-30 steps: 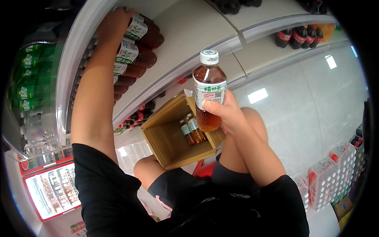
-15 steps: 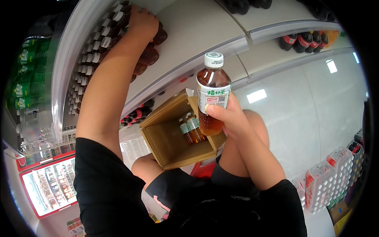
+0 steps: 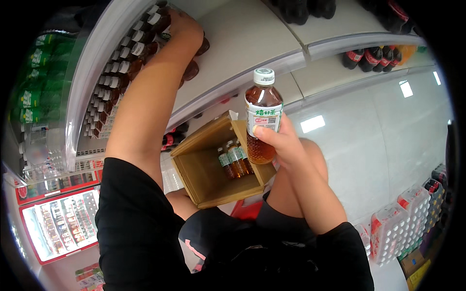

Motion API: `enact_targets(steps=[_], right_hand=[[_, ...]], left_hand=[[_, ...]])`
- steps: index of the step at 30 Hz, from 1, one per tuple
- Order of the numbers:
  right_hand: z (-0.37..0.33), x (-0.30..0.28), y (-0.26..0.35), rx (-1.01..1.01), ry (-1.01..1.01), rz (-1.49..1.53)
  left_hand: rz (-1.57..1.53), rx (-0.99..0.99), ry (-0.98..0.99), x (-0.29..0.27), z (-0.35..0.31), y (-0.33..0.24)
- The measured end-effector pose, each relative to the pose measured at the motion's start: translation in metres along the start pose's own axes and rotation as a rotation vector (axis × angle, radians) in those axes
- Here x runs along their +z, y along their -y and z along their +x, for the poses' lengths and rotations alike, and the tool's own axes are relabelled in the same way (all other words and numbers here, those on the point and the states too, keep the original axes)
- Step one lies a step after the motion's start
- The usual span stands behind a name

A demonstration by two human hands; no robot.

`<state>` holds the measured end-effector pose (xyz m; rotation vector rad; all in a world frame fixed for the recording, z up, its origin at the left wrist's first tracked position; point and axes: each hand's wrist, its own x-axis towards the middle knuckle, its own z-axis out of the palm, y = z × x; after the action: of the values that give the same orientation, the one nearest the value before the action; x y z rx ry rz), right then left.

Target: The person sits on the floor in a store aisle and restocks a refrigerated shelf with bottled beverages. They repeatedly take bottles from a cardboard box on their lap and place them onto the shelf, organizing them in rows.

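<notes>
My right hand (image 3: pixel 280 140) is wrapped around a tea bottle (image 3: pixel 264 112), brown, with a white cap and a pale label; it stands nearly upright above the cardboard box's right side. My left arm stretches up to the shelf at the upper left. There my left hand (image 3: pixel 187 30) is closed on another tea bottle (image 3: pixel 164 24), fingers partly hidden. Rows of white-capped tea bottles (image 3: pixel 124 66) stand beside and below that arm. Between my knees the open cardboard box (image 3: pixel 206 189) holds several tea bottles (image 3: pixel 235 159) along its far right side.
A clear shelf edge (image 3: pixel 228 109) runs above the box. Green bottles (image 3: pixel 31 92) fill a rack at far left, above a lit red-framed fridge (image 3: pixel 60 225). Dark cola bottles (image 3: pixel 373 59) line the shelf at upper right. Wrapped bottle packs (image 3: pixel 388 230) stand on the floor at right.
My left hand has shifted slightly right and down along the bottle row. My right hand still holds its bottle, almost unmoved. The view has shifted a little.
</notes>
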<state>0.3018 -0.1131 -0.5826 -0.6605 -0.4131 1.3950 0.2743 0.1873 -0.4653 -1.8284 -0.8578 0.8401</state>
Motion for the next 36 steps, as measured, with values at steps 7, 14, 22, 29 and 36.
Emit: enact_targets(steps=[7, 14, 22, 29, 36], right_hand=[[0.007, 0.004, -0.010, -0.025, -0.055, -0.048], [0.013, 0.002, -0.019, 0.007, -0.129, -0.092], [0.008, 0.008, -0.029, -0.014, -0.117, -0.028], [0.014, -0.005, -0.037, 0.126, -0.051, 0.023], [0.030, 0.014, -0.022, -0.079, -0.085, -0.152]], left_hand=[[-0.283, 0.028, -0.625, 0.006, -0.035, -0.017], [-0.853, 0.111, -0.941, 0.055, -0.193, -0.017], [-1.263, -0.358, -0.345, 0.281, -0.393, -0.088], [-1.677, -0.954, -0.251, 0.326, -0.482, -0.133], [-1.698, -0.733, -0.218, 0.305, -0.460, -0.121]])
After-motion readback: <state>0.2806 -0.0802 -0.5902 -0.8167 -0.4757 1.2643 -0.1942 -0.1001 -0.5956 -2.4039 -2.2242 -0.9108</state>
